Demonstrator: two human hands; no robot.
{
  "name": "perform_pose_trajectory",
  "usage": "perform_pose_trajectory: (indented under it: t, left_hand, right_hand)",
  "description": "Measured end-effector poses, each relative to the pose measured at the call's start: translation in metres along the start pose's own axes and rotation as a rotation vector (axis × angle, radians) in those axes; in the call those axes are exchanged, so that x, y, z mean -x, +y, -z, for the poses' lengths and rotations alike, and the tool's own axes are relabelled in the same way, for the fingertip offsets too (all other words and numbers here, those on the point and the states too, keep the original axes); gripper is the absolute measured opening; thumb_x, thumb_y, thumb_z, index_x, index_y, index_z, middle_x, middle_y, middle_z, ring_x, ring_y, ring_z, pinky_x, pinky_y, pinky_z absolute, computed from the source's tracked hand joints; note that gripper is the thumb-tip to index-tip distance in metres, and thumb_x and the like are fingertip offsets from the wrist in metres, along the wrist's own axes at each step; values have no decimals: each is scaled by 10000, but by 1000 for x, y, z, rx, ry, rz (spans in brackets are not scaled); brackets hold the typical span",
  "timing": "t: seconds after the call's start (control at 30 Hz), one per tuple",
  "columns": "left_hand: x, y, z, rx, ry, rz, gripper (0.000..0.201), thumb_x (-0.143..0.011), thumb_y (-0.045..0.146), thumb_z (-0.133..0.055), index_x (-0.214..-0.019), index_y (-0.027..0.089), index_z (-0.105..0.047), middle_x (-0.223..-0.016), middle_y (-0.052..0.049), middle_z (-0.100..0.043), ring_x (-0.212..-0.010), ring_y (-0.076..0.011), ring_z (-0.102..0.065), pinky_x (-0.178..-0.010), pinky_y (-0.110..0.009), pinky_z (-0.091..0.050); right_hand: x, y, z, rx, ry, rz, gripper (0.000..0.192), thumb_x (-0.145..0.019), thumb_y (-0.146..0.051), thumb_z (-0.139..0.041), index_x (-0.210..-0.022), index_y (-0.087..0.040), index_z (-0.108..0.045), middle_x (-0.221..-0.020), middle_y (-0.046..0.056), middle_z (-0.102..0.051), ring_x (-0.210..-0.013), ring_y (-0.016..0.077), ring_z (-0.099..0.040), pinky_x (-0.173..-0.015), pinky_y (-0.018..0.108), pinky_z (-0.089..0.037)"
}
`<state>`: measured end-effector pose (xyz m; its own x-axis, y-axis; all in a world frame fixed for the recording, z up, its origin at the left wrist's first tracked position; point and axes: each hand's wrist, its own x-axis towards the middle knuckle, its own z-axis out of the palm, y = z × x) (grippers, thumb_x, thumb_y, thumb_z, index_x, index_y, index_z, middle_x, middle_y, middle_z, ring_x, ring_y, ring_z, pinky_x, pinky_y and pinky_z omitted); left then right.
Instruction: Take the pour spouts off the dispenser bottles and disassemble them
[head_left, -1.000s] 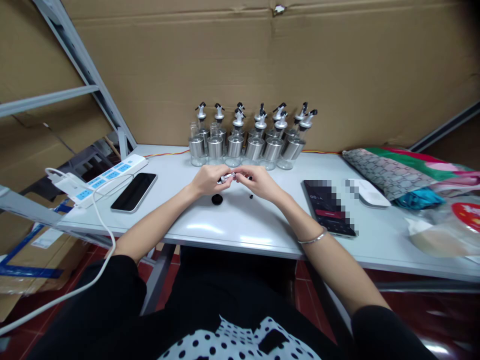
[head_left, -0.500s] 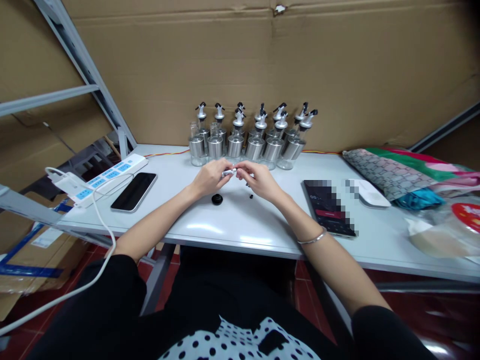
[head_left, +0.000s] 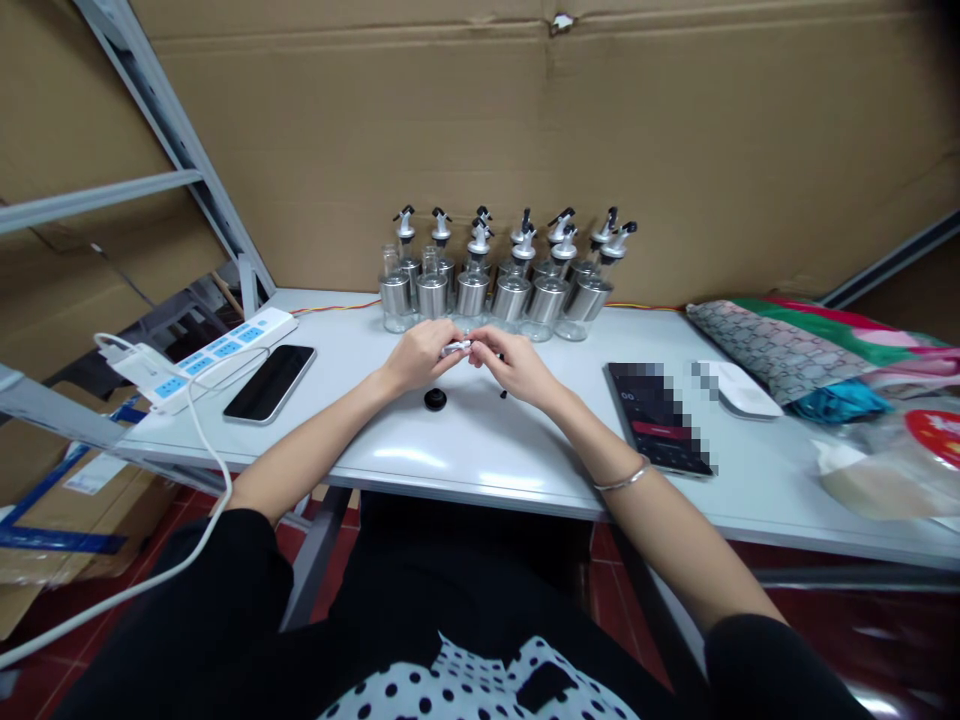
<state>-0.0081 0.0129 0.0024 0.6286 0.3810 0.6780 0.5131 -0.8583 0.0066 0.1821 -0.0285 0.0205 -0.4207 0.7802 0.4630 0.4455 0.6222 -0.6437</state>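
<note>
My left hand (head_left: 421,357) pinches a small silver-white part (head_left: 454,348), which looks like a pourer spout, above the middle of the table. At the part's right end, my right hand (head_left: 517,364) has its thumb and fingers closed on the tip; the exact contact is too small to make out. Below my left hand a round black stopper piece (head_left: 435,400) lies on the table. A tiny black bit (head_left: 503,394) shows under my right hand. Behind both hands stand glass bottles with steel sleeves (head_left: 511,298), most topped with silver-and-black pourers; two in front at the left have bare necks.
On the left of the white table (head_left: 390,440) are a power strip (head_left: 225,350) with a white cable and a phone (head_left: 270,384). To the right lie another phone (head_left: 660,420), a white object (head_left: 742,388), patterned bags (head_left: 795,345) and a tape roll (head_left: 862,485). Cardboard (head_left: 450,120) stands behind.
Both hands stay at nearly the same spot, with slight finger movement around the small part. The right fingers sit a little closer over the tip. The bottles have not moved.
</note>
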Motion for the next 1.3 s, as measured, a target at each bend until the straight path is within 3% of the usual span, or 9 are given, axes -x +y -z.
perform_pose_trajectory:
  t: [0.23,0.6,0.93,1.3]
  left_hand:
    - [-1,2,1,-2,18,-46,345,-966,422,-350,-846,157,-537,-739,-39,-579,-653,-140,-540,-622,-256,-395]
    - [-3,6,2,14,7,-47,361,-967,431,-336,-843,162,-543,-722,-37,-568,-636,-132,-537,-611,-248,-410]
    - [-4,8,4,-38,6,-125,306,-968,384,-364,-883,170,-565,-844,-67,-619,-747,-143,-589,-662,-249,-444]
    - [-4,8,3,-59,2,-163,319,-972,393,-346,-933,180,-581,-910,-83,-633,-826,-152,-610,-693,-255,-464]
  right_hand:
    - [1,1,-2,-14,-52,12,288,-951,-377,-316,-826,-193,-498,-658,-12,-556,-587,111,-504,-623,229,-386]
    - [1,-3,0,-110,-59,-61,403,-927,-514,-331,-682,-208,-423,-564,-41,-444,-552,111,-415,-591,253,-331]
    - [0,0,-4,-523,-119,-228,380,-833,-486,-444,-580,-218,-351,-481,-79,-299,-437,69,-259,-451,229,-229]
    - [-1,2,-5,-332,-129,-220,512,-890,-553,-339,-505,-215,-328,-421,-53,-323,-437,81,-325,-465,230,-281]
